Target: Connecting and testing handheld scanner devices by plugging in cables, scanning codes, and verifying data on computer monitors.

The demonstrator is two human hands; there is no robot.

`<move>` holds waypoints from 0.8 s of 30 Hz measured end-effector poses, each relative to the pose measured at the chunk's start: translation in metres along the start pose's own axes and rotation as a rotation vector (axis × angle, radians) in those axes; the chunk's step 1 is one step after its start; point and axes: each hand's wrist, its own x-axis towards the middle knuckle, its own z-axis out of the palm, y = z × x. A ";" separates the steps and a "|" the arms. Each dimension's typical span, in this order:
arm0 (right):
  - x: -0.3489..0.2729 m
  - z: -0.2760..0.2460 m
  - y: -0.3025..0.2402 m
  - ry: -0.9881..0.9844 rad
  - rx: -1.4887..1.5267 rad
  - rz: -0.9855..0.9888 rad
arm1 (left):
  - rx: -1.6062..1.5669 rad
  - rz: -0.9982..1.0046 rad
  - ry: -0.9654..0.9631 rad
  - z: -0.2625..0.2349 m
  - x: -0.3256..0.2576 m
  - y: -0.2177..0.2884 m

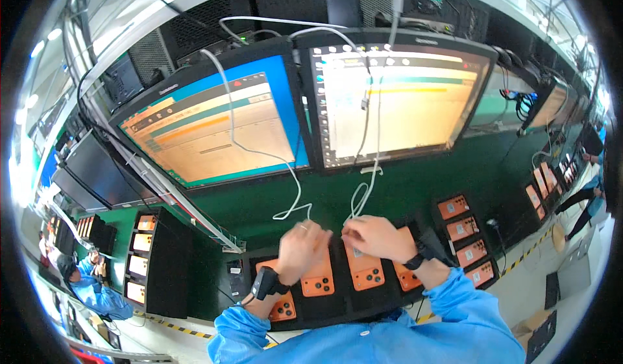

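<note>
My left hand point(301, 252) is closed at the top end of an orange phone point(318, 282), pinching the end of a white cable point(299, 188); its fingertips are partly hidden. My right hand point(378, 238) pinches at the top end of a second orange phone point(366, 270). Another white cable point(371, 188) runs down into its fingers, hiding the plug. Both phones lie backs up, camera lenses toward me, in a black tray point(344, 304). Further orange phones lie partly under my left wrist point(283, 308) and beside my right wrist point(407, 277).
Two monitors point(214, 127) point(402, 104) stand beyond the green mat point(259, 203). A tray of orange phones point(463, 227) lies to the right, another point(140, 260) to the left. A dark phone-like device point(235, 278) sits near my left wrist. Co-workers point(97, 289) are at the sides.
</note>
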 end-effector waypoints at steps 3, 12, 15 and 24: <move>0.015 0.033 0.005 0.005 0.074 -0.067 | -0.153 -0.076 -0.179 0.018 -0.010 0.004; 0.010 0.043 0.012 -0.037 0.075 -0.103 | -0.402 -0.120 -0.296 0.017 -0.013 -0.010; 0.009 0.046 0.012 0.028 0.155 -0.097 | -0.437 -0.121 -0.313 0.013 -0.008 -0.008; 0.007 0.045 0.014 0.017 0.156 -0.085 | -0.436 -0.164 -0.357 0.012 -0.010 -0.011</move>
